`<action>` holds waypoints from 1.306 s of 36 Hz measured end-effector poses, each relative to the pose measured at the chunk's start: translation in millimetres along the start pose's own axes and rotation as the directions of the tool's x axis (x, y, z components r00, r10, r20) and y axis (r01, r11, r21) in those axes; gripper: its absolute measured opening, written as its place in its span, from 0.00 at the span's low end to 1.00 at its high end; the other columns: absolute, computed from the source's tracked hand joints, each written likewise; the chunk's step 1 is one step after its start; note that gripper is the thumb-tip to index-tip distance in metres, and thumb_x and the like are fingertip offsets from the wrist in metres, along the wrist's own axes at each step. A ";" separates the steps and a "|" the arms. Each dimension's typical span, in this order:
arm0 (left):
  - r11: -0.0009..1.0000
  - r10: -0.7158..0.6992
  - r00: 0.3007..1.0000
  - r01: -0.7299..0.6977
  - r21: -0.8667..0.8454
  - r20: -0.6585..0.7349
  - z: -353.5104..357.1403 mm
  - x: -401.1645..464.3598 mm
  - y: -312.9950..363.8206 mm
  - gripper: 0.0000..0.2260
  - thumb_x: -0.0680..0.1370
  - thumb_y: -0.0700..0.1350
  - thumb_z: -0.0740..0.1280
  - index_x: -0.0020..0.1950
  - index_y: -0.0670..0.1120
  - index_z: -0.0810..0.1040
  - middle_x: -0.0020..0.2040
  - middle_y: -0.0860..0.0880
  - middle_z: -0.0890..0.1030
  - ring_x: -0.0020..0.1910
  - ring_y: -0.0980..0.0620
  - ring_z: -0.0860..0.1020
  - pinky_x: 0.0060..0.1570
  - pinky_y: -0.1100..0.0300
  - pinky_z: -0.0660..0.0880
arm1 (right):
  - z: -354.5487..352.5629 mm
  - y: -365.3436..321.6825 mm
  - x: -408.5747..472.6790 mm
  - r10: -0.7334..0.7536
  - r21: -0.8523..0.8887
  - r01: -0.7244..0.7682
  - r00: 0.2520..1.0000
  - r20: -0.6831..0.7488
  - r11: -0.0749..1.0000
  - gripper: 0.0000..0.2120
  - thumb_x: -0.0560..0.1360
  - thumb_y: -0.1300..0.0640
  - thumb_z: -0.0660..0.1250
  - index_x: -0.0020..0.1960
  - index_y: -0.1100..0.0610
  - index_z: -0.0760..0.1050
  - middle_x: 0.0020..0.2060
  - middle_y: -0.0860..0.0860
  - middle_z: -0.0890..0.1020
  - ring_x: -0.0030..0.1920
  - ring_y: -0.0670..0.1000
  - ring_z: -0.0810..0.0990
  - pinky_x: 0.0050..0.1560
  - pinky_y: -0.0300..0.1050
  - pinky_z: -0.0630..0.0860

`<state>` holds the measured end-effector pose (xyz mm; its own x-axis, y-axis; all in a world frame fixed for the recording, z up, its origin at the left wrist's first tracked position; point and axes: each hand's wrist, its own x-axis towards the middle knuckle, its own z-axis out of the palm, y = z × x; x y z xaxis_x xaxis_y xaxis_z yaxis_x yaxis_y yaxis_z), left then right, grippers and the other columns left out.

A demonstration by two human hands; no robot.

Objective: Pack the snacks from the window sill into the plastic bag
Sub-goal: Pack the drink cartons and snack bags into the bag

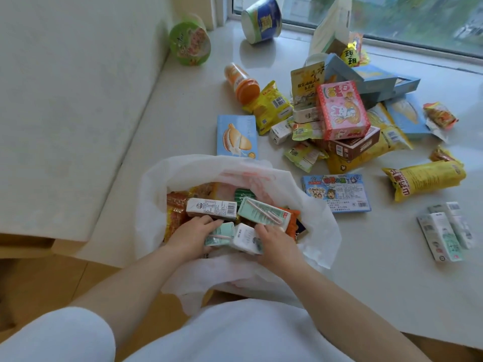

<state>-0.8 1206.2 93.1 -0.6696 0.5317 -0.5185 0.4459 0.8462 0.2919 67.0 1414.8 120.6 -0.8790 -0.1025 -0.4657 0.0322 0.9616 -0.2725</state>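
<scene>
1. Both hands are inside the thin white plastic bag (318,231), which sits open at the near edge of the pale window sill (183,100). The left hand (192,231) curls its fingers onto a small mint-green drink carton (219,233); the right hand (274,244) grips a small white carton (245,237).
2. The bag's near side hangs over the sill edge, so added weight could pull it off and spill the contents.
3. Box corners pushed against the thin film could tear it.
4. The carton with a pink straw (264,211) lies loose on top and could slide out.
5. Much remains outside: the pink rabbit box (342,111) tops a loose pile, and the tipped blue noodle cup (261,19) could roll
</scene>
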 end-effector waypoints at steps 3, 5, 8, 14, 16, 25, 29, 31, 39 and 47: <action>1.000 0.005 1.000 -0.005 0.028 0.026 -1.9 3.2 6.0 0.32 0.77 0.51 0.67 0.77 0.53 0.55 0.69 0.52 0.66 0.66 0.51 0.66 0.58 0.59 0.70 | 7.6 19.2 -8.4 0.064 -0.071 -0.060 0.997 0.053 0.996 0.22 0.74 0.48 0.66 0.64 0.52 0.66 0.58 0.51 0.75 0.59 0.54 0.74 0.50 0.47 0.73; 1.000 -0.002 1.000 0.001 0.026 0.031 0.1 3.9 12.0 0.33 0.77 0.51 0.67 0.77 0.54 0.54 0.70 0.53 0.65 0.66 0.51 0.66 0.58 0.57 0.72 | 13.1 27.3 -14.1 0.101 -0.124 -0.088 0.990 0.098 0.988 0.24 0.74 0.50 0.65 0.68 0.52 0.64 0.60 0.53 0.74 0.61 0.55 0.72 0.54 0.48 0.72; 0.998 0.040 0.998 -0.043 0.055 0.056 2.4 5.4 21.5 0.33 0.77 0.50 0.66 0.78 0.56 0.52 0.71 0.53 0.64 0.67 0.51 0.66 0.59 0.56 0.72 | 16.4 33.0 -19.2 0.096 -0.140 -0.079 0.988 0.122 0.987 0.26 0.74 0.50 0.65 0.70 0.49 0.63 0.61 0.53 0.74 0.62 0.55 0.71 0.56 0.48 0.72; 0.934 0.194 0.977 -0.213 0.287 0.095 -6.8 12.6 25.3 0.31 0.78 0.58 0.61 0.78 0.54 0.51 0.72 0.53 0.63 0.67 0.51 0.65 0.55 0.57 0.72 | -6.2 39.6 -20.8 -0.083 -0.139 0.092 0.994 0.066 0.986 0.16 0.76 0.53 0.61 0.64 0.48 0.74 0.56 0.49 0.77 0.56 0.52 0.74 0.51 0.45 0.72; 0.933 0.222 0.974 -0.224 0.283 0.041 -16.3 14.5 29.4 0.29 0.78 0.62 0.57 0.77 0.53 0.56 0.72 0.53 0.64 0.68 0.52 0.65 0.57 0.57 0.72 | -14.2 39.3 -16.1 -0.126 -0.130 0.115 0.989 -0.080 0.985 0.13 0.77 0.54 0.59 0.56 0.53 0.78 0.53 0.50 0.80 0.51 0.52 0.76 0.46 0.45 0.74; 0.977 0.030 0.958 -0.088 -0.194 -0.285 -68.9 62.1 60.4 0.14 0.79 0.55 0.60 0.60 0.51 0.77 0.53 0.53 0.80 0.50 0.52 0.78 0.48 0.54 0.76 | -52.1 51.2 20.6 0.105 0.109 -0.077 0.953 -0.284 0.991 0.11 0.78 0.51 0.60 0.56 0.51 0.77 0.49 0.47 0.78 0.51 0.49 0.74 0.46 0.43 0.72; 0.901 -0.132 0.952 -0.001 -0.435 -0.277 -94.5 91.3 68.2 0.11 0.78 0.48 0.65 0.59 0.50 0.78 0.53 0.54 0.80 0.49 0.55 0.78 0.54 0.57 0.74 | -60.3 73.8 33.4 0.284 0.388 -0.160 0.914 -0.288 0.908 0.12 0.77 0.51 0.63 0.59 0.51 0.75 0.50 0.47 0.76 0.53 0.49 0.74 0.49 0.42 0.70; 0.849 -0.212 0.945 0.052 -0.526 -0.248 -105.0 104.5 69.6 0.12 0.77 0.47 0.65 0.60 0.49 0.78 0.55 0.54 0.80 0.51 0.56 0.77 0.54 0.61 0.72 | -65.1 87.5 39.0 0.327 0.395 -0.200 0.901 -0.286 0.897 0.13 0.78 0.52 0.62 0.61 0.52 0.74 0.54 0.49 0.75 0.56 0.51 0.72 0.52 0.44 0.69; 0.778 -0.459 0.866 0.284 -0.560 -0.199 -125.1 161.4 49.7 0.21 0.74 0.48 0.69 0.66 0.45 0.72 0.68 0.44 0.70 0.63 0.44 0.72 0.61 0.56 0.68 | -80.2 142.2 54.1 0.417 0.095 -0.409 0.904 -0.089 0.907 0.29 0.75 0.64 0.61 0.73 0.51 0.60 0.69 0.54 0.64 0.66 0.58 0.64 0.61 0.51 0.68; 0.660 -0.676 0.732 0.546 -0.516 -0.089 -123.4 199.2 29.2 0.38 0.72 0.53 0.72 0.75 0.42 0.58 0.71 0.40 0.61 0.68 0.40 0.65 0.68 0.51 0.63 | -72.4 180.8 66.0 0.335 -0.208 -0.300 0.929 0.158 0.931 0.45 0.73 0.48 0.68 0.77 0.48 0.39 0.77 0.52 0.44 0.76 0.59 0.45 0.74 0.57 0.52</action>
<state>-194.5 1341.3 97.5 -0.8441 -0.1792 -0.5053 -0.3780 0.8674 0.3238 -19.6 1600.3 101.6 -0.7305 0.1867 -0.6569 0.1951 0.9789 0.0613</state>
